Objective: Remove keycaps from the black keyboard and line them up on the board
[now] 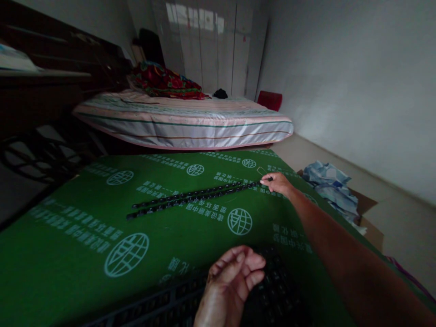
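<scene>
Two long rows of small black keycaps (190, 196) lie on the green board, side by side and slanting up to the right. At their right end my right hand (277, 182) is closed in a pinch, with a small dark keycap (270, 179) between thumb and finger. My left hand (231, 281) hovers over a black keyboard (277, 284) at the bottom edge, palm up, fingers curled in and thumb against them. Whatever it may hold is hidden. Part of the keyboard is behind this hand and in shadow.
The green board (78, 236) with printed globe logos spans the foreground. A thin loop (261, 170) lies beyond my right hand. Behind stands a bed (190, 129) with a red blanket (166, 81). Blue-white crumpled wrapping (329, 181) and cardboard (366, 200) are at the right.
</scene>
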Available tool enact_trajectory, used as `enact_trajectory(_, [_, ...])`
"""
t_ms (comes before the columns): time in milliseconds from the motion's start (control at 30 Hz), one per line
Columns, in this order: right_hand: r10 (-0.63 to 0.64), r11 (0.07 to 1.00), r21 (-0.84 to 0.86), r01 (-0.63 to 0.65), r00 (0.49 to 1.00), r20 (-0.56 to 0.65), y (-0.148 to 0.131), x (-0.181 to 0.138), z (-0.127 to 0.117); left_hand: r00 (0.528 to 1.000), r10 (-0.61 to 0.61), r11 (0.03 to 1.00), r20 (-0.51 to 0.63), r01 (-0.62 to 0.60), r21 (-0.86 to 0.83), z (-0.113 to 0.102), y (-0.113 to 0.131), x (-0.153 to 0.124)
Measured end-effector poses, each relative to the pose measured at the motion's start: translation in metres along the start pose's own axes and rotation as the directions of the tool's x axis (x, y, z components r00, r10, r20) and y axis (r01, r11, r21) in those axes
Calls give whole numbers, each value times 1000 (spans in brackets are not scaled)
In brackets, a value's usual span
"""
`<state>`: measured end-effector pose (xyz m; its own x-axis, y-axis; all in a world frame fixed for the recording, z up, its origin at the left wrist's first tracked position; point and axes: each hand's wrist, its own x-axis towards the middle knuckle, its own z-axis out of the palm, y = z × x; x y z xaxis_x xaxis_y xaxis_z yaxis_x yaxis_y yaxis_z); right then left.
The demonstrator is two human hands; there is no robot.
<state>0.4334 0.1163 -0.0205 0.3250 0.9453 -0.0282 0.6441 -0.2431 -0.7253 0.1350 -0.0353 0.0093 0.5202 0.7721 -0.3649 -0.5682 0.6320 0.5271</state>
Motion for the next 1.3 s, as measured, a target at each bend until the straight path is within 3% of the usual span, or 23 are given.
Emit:
enact_trajectory(167, [27,1000,5,-27,987,-156,-5,-29,-13,1000,-11,1000,0,11,-7,3,2,0])
enact_trajectory(333, [12,978,-192,-77,947,-321,-10,-86,-25,999,23,1000,23,-22,-12,4,2,1])
enact_trajectory(400, [9,981,-179,-68,950,-313,-15,-116,-23,997,67,997,30,-66,-25,4,2,1])
enact_trajectory(567, [102,991,112,-80,972,-213,-36,-185,-4,988,147,988,49,-144,-55,5,2,0])
enact_trajectory(667, [74,989,143,-46,979,-191,-53,-212,8,983,164,985,78,-159,-66,5,2,-1])
enact_trajectory(867, [-45,998,34,52,980,-194,-73,-226,25,980,160,985,120,-151,-81,2,0,-2])
enact_trajectory(1300, [-322,943,-164,291,921,-220,-68,-227,39,981,125,989,151,-111,-102,-1,-2,1])
